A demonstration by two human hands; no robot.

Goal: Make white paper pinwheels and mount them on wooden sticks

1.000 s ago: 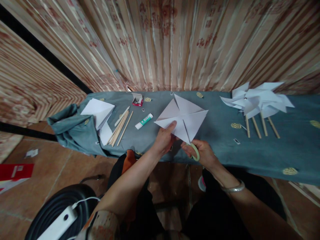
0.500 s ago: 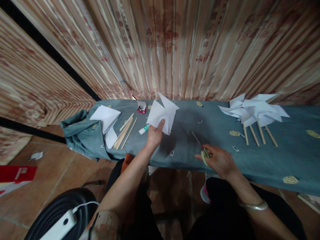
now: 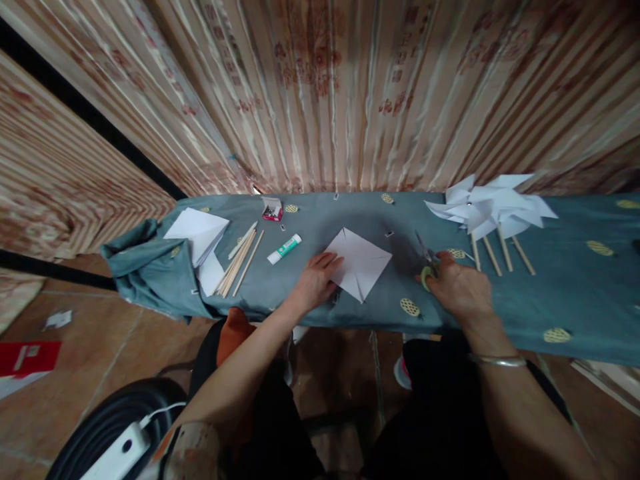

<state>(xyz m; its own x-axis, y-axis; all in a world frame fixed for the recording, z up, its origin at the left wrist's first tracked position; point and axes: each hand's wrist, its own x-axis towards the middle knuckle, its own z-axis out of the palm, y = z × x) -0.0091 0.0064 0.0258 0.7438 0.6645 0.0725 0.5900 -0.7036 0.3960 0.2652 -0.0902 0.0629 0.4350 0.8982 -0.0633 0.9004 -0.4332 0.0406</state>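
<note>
A square of white paper [image 3: 363, 259] lies on the cloth, slit inward from its corners. My left hand [image 3: 316, 281] is closed on its left corner, the fingers over the paper; the thumb is hard to make out. To the right, my right hand [image 3: 463, 283] grips scissors [image 3: 427, 261] by their pale green handles, low over the cloth, blades pointing away from me. A glue stick [image 3: 284, 249] lies left of the paper. Several finished paper pinwheels [image 3: 493, 207] on wooden sticks lie beyond my right hand.
On the left lie folded white sheets [image 3: 197, 231] and several wooden sticks [image 3: 240, 263]. A small red box [image 3: 273, 211] of metal pins stands open at the back. Green-grey cloth [image 3: 295, 310] covers the narrow table, with a curtain [image 3: 320, 133] right behind it.
The paper has come down onto the cloth, right of where I held it up, its flaps now flat. My right hand has moved forward with the scissors. The view has shifted slightly.
</note>
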